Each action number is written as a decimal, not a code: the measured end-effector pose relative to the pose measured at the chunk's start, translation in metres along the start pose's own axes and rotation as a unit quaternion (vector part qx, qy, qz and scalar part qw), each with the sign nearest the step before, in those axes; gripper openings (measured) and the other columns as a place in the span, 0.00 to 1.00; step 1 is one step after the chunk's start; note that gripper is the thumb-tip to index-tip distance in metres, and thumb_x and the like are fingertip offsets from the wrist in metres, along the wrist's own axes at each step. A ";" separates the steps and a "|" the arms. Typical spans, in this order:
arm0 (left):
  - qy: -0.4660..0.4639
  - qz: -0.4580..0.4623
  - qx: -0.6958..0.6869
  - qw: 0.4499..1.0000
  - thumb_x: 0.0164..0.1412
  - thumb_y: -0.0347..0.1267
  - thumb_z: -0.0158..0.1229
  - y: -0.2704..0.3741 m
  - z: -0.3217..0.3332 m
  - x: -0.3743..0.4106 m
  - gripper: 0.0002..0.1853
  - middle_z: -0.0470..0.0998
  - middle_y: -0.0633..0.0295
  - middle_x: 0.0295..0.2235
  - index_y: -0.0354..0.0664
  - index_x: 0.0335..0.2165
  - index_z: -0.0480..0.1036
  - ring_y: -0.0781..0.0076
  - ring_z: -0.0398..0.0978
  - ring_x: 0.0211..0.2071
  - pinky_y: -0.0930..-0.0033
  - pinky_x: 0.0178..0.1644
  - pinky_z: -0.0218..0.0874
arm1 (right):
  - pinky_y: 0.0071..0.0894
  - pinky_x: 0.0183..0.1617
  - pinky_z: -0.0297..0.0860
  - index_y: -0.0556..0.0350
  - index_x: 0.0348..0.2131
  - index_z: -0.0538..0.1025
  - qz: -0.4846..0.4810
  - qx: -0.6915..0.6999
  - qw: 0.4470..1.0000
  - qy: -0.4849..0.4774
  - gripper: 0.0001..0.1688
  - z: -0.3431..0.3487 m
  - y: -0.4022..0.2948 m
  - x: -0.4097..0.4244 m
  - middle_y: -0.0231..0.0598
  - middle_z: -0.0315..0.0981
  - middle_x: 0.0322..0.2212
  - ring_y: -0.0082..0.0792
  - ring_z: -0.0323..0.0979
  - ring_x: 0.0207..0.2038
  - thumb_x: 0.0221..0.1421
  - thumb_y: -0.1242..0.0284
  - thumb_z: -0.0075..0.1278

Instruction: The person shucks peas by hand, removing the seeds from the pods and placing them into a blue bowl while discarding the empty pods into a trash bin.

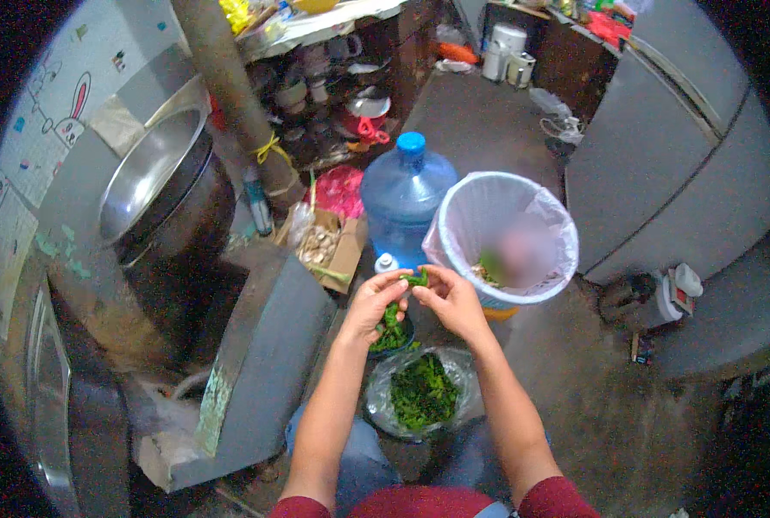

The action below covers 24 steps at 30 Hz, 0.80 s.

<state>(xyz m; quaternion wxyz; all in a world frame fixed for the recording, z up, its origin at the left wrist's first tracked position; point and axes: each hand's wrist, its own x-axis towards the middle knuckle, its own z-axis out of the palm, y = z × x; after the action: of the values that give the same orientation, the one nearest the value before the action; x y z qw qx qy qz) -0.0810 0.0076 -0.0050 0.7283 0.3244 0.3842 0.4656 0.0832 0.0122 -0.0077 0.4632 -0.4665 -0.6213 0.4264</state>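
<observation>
Both my hands meet in front of me, fingertips nearly touching around a small piece of green leafy vegetable (416,279). My left hand (377,304) pinches it from the left, with more greens against its palm and lower fingers. From the right, my right hand (448,299) has thumb and forefinger on the same piece. Below my left hand is a dark bowl (403,346) of greens, partly hidden. Nearer my lap, a heap of dark leafy greens (425,391) lies in a clear plastic bag (380,406) spread open.
A lined bin (446,249) with scraps stands at right of a blue water jug (409,188). To the left are a cardboard box (352,249) of pale bulbs, a concrete ledge (275,362) and a stove with a metal pan (155,175). A grey refrigerator (644,155) stands far right.
</observation>
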 end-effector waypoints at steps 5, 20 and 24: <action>0.038 -0.002 -0.018 0.999 0.52 0.29 0.53 0.005 -0.030 -0.012 0.15 0.71 0.63 0.28 0.38 0.41 0.67 0.82 0.67 0.20 0.82 0.17 0.59 | 0.18 0.26 0.64 0.61 0.34 0.71 0.055 0.096 0.993 -0.027 0.17 0.035 0.004 0.001 0.29 0.69 0.21 0.17 0.65 0.22 0.41 0.73 0.56; 0.085 -0.022 -0.401 0.912 0.52 0.33 0.49 0.011 -0.077 -0.014 0.10 0.71 0.56 0.28 0.37 0.29 0.69 0.65 0.69 0.30 0.71 0.29 0.64 | 0.25 0.34 0.66 0.56 0.36 0.74 -0.067 -0.210 0.974 -0.042 0.18 0.060 0.043 0.004 0.38 0.72 0.32 0.27 0.70 0.29 0.40 0.73 0.55; 0.103 -0.032 -0.429 0.897 0.53 0.33 0.48 0.012 -0.066 -0.014 0.09 0.71 0.55 0.29 0.36 0.28 0.68 0.65 0.70 0.31 0.69 0.30 0.65 | 0.21 0.31 0.65 0.58 0.30 0.75 -0.051 -0.114 0.992 -0.012 0.10 0.054 0.006 0.006 0.38 0.72 0.30 0.26 0.68 0.26 0.42 0.76 0.53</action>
<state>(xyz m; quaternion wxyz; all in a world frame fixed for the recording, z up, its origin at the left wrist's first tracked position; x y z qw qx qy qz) -0.1464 0.0065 -0.0242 0.7675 -0.0817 0.2301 0.5927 0.0306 0.0136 -0.0234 0.4209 -0.4789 -0.6942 0.3340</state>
